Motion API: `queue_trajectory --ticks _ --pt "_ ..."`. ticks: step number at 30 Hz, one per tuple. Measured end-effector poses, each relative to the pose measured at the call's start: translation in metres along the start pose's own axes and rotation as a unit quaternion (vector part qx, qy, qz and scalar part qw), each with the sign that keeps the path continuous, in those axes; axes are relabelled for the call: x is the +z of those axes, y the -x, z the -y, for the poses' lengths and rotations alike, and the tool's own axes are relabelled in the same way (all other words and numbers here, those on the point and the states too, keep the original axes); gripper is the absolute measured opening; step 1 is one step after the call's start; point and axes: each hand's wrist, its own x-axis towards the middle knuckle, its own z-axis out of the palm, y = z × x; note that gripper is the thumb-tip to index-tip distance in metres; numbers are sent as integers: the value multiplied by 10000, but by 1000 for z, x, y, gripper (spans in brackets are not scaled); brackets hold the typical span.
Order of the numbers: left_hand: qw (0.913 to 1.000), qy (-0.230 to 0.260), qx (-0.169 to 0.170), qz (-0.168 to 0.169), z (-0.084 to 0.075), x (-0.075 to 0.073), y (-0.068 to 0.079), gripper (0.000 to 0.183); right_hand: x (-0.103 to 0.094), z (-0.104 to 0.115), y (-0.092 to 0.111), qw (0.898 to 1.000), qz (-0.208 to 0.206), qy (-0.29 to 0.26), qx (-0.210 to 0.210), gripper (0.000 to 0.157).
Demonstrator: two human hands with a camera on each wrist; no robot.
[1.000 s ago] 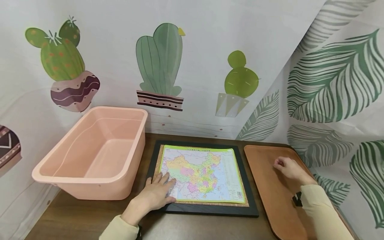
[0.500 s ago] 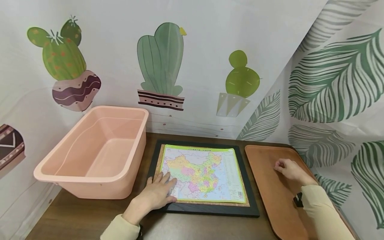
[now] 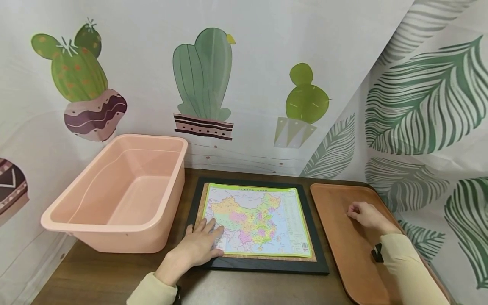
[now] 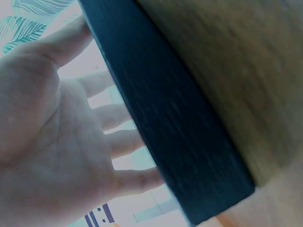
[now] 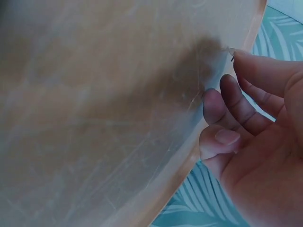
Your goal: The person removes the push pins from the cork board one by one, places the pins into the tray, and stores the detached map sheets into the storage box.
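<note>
My left hand (image 3: pixel 195 248) lies with spread fingers on the lower left of a paper map (image 3: pixel 244 224). Under the map is a cork board (image 3: pixel 200 212) in a black frame (image 3: pixel 263 266). In the left wrist view the frame's dark edge (image 4: pixel 161 109) hides the fingertips, and the palm shows beside it. Low over a brown tray (image 3: pixel 335 237), my right hand (image 3: pixel 370 217) has thumb and forefinger brought together. The right wrist view shows a tiny clear pin (image 5: pixel 231 51) with a thin dark point at those fingertips; the other fingers are curled.
To the left of the board stands a deep pink plastic tub (image 3: pixel 114 228) with nothing seen inside. All of it rests on a dark wooden table (image 3: pixel 103 275). A printed cloth (image 3: pixel 259 84) with cacti and leaves hangs right behind and along the right side.
Both hands, the map and the board keep their places. Only a slight shift of the head view shows.
</note>
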Motion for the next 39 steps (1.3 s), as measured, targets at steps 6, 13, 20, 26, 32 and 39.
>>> queue_trajectory --ticks 6,13,20,26,32,39 --pt "10000 3 -12 56 0 0 1 65 -2 0 2 9999 -72 -52 77 16" --pt "10000 2 10 23 1 -2 0 64 -10 8 4 9997 -127 -171 123 29" --pt "10000 -4 39 9 1 -3 0 64 -21 22 11 9982 -199 -417 391 50" --pt "9999 81 15 60 0 1 1 64 -25 39 18 9960 -320 -675 491 64" --pt "9999 65 90 65 -1 2 0 65 -28 64 25 9901 -621 -1138 537 72" --pt "9999 73 65 57 1 -1 0 65 -21 99 25 9686 -674 -2216 908 81"
